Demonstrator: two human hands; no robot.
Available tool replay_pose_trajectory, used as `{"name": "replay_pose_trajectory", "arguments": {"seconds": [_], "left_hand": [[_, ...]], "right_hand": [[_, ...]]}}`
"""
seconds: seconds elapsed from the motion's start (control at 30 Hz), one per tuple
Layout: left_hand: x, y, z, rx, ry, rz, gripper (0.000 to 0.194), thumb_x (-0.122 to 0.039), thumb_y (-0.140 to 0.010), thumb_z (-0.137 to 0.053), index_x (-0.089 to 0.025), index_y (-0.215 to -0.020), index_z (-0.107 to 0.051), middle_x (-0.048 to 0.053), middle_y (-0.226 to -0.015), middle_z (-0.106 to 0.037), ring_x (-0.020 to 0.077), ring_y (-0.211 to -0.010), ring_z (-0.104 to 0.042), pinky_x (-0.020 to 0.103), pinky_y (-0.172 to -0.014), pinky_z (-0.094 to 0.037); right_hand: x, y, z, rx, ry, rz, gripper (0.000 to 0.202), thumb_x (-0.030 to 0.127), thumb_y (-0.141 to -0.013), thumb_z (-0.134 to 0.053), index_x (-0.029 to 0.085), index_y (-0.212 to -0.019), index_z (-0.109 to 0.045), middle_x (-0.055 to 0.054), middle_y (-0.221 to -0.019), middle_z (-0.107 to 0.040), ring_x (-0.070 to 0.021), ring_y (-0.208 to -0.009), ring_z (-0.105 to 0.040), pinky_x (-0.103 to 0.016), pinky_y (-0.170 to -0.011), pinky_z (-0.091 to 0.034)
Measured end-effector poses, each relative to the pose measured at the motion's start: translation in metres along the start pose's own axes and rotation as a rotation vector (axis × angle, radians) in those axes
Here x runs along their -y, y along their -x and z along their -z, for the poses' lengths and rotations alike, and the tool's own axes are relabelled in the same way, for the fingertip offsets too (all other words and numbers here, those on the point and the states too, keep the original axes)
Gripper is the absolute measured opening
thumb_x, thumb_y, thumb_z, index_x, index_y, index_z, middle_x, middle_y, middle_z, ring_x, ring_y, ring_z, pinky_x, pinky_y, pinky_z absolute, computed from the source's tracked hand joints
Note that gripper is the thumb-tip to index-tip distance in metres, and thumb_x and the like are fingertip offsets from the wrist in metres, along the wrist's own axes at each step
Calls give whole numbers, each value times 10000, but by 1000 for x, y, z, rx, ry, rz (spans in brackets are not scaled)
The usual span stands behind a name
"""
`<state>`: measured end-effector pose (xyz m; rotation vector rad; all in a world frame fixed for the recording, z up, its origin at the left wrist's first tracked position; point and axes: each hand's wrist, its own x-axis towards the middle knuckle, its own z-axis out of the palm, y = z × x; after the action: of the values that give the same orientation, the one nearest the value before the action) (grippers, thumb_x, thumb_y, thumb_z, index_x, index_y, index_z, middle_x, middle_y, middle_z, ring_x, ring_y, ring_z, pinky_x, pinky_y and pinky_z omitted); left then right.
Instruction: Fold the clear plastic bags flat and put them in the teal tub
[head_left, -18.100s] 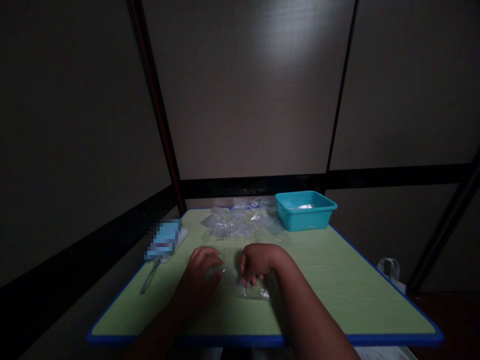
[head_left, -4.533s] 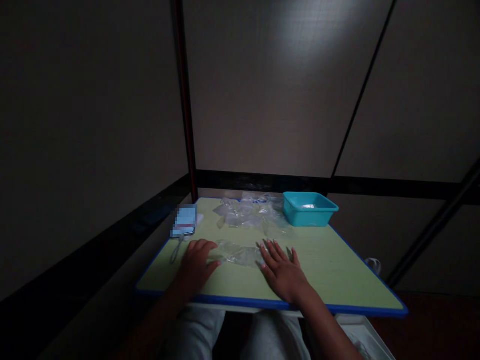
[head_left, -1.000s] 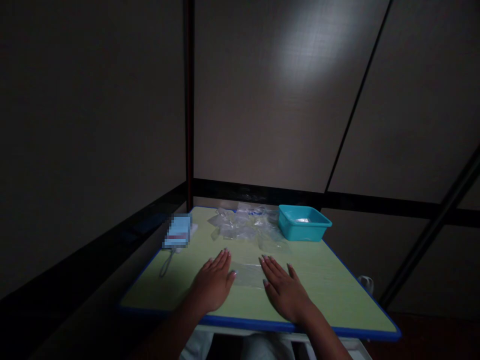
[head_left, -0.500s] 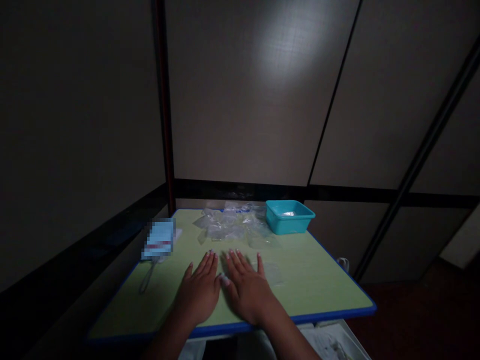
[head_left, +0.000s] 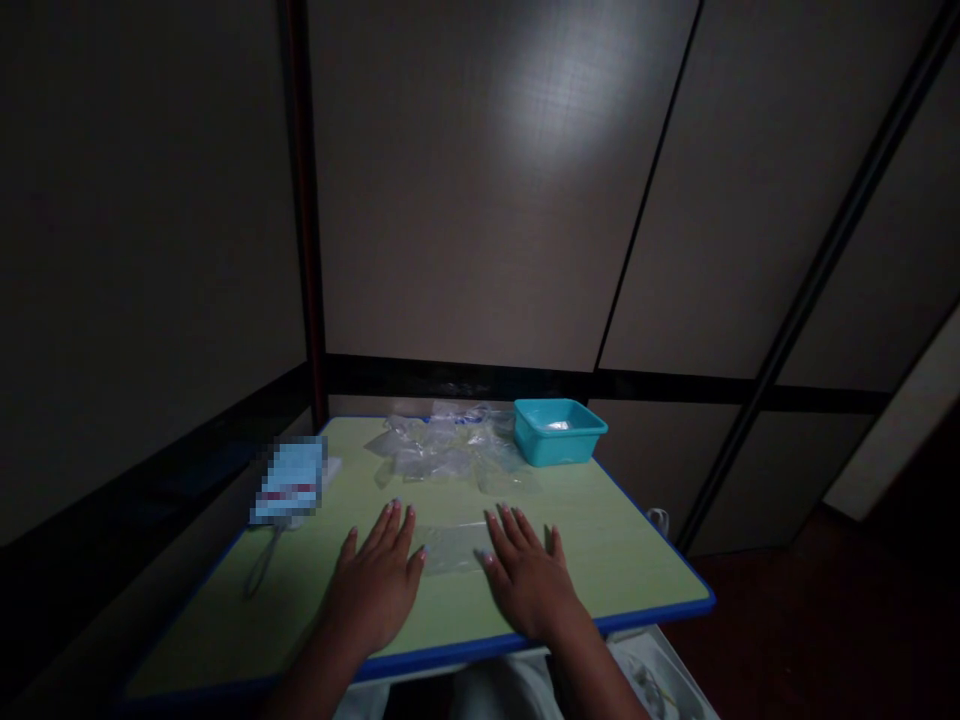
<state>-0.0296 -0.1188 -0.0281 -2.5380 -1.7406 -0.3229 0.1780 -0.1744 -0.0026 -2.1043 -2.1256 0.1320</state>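
A clear plastic bag (head_left: 454, 548) lies flat on the light green table (head_left: 622, 560), between my two hands. My left hand (head_left: 379, 575) rests palm down at the bag's left end, fingers spread. At the other end, my right hand (head_left: 529, 575) also lies palm down with its fingers apart. Neither hand grips anything. Beyond them is a loose heap of crumpled clear plastic bags (head_left: 439, 450), several of them overlapping.
A turquoise basin (head_left: 559, 440) stands at the table's back right, something shiny inside. A blurred blue item (head_left: 289, 480) with a cord loop (head_left: 262, 565) sits at the left edge. Dark panels rise behind. Below the front edge, a white drawer (head_left: 660, 680) holds things I cannot make out.
My hands have moved apart, the right one outward to the right and the left one slightly left. The plastic bag now shows between them. The whole view has shifted a little.
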Motion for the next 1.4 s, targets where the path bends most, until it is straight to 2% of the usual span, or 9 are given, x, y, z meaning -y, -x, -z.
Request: {"name": "replay_pose_trajectory", "arguments": {"seconds": [0.17,0.33,0.43,0.63,0.77,0.97,1.1,1.27,1.4], "left_hand": [[-1,3,1,-88,4,-38,561,-487,-876,-302,-231,-1375,-312,62,-1459,-227,232,-1358,-132,555,-1057,-53],[-3,3,5,-80,10,-27,541,-511,-853,-369,-286,-1346,-363,56,-1440,-294,249,-1355,-144,567,-1050,10],[-5,3,8,-102,28,-48,547,-518,-859,-364,-296,-1358,-335,48,-1449,-274,244,-1356,-141,558,-1053,8],[-3,4,12,-60,70,-175,471,-445,-892,-335,-324,-1348,-338,-7,-1444,-288,209,-1349,-177,530,-1068,-34],[-1,2,12,-15,78,-169,477,-452,-888,-339,-311,-1343,-349,1,-1432,-313,219,-1347,-184,551,-1060,-62],[0,2,8,-33,88,-172,483,-457,-890,-334,-315,-1352,-328,-7,-1435,-303,216,-1350,-172,563,-1057,-56],[1,3,5,-44,92,-181,483,-458,-891,-337,-313,-1352,-329,-3,-1430,-313,223,-1347,-185,584,-1048,-43],[0,3,7,-64,87,-172,479,-446,-892,-346,-295,-1346,-348,17,-1433,-307,238,-1345,-189,596,-1044,-5],[-17,8,14,-61,133,-219,518,-480,-904,-291,-261,-1374,-299,16,-1451,-261,225,-1355,-154,571,-1065,-26]], "right_hand": [[-22,25,-7,-43,75,-98,635,561,-889,-94,222,-1422,-148,-30,-1472,-107,-242,-1358,-64,-597,-1033,31],[-30,36,-15,-123,139,-167,707,592,-871,-98,154,-1423,-157,-65,-1471,-71,-260,-1356,-27,-606,-1023,64],[-17,31,-14,-153,124,-186,671,550,-885,-115,153,-1426,-147,-71,-1475,-24,-259,-1358,-16,-621,-1013,59],[32,1,-10,-109,-70,73,573,484,-916,-69,232,-1430,-98,-17,-1480,-57,-201,-1363,-35,-567,-1038,82],[44,-9,-15,-63,-108,123,578,477,-919,-67,203,-1426,-118,-33,-1476,-99,-188,-1361,-71,-553,-1044,84],[18,17,-16,-41,-52,28,620,513,-906,-59,177,-1423,-123,-27,-1469,-89,-200,-1360,-73,-549,-1053,66],[-7,37,-12,-25,18,-118,652,541,-892,-107,158,-1419,-129,-30,-1464,-79,-230,-1358,-78,-570,-1048,46],[-23,41,-13,-61,62,-179,654,533,-889,-142,142,-1414,-138,-46,-1465,-106,-234,-1356,-88,-568,-1049,35],[-23,39,-18,-110,78,-174,695,568,-877,-152,126,-1413,-144,-71,-1463,-118,-253,-1354,-101,-574,-1045,42]]}}
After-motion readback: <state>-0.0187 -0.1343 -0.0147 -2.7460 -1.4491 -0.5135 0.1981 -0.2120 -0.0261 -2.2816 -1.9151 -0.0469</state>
